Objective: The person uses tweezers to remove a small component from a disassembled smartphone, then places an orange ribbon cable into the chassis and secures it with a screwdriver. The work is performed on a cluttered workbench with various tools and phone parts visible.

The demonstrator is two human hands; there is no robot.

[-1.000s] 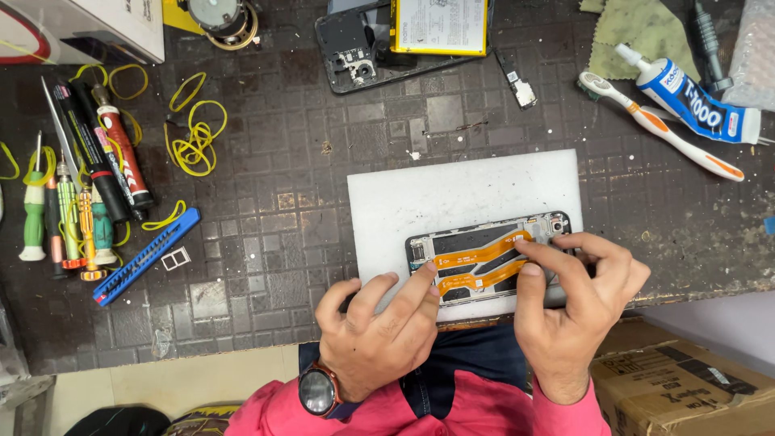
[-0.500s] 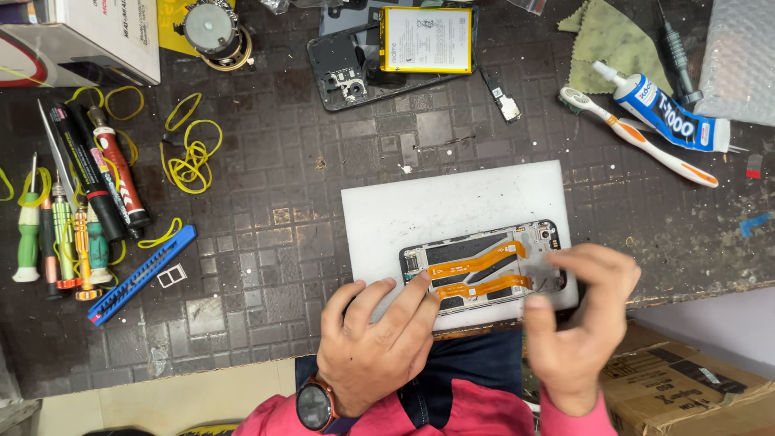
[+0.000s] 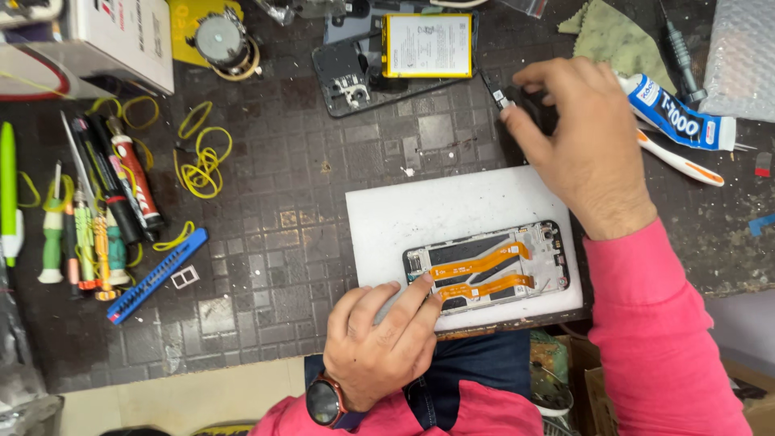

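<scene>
The right hand (image 3: 577, 133) has left the opened phone frame (image 3: 487, 267), where it was pressing at the right end a second ago, and has reached up toward the far edge of the counter (image 3: 266, 242). It now lies over a small dark part (image 3: 517, 101) just beside the blue glue tube (image 3: 676, 113). The frame's right end is uncovered, both orange ribbon cables showing. Only the left hand (image 3: 383, 343) is on the frame now, one fingertip at its near-left edge.
</scene>
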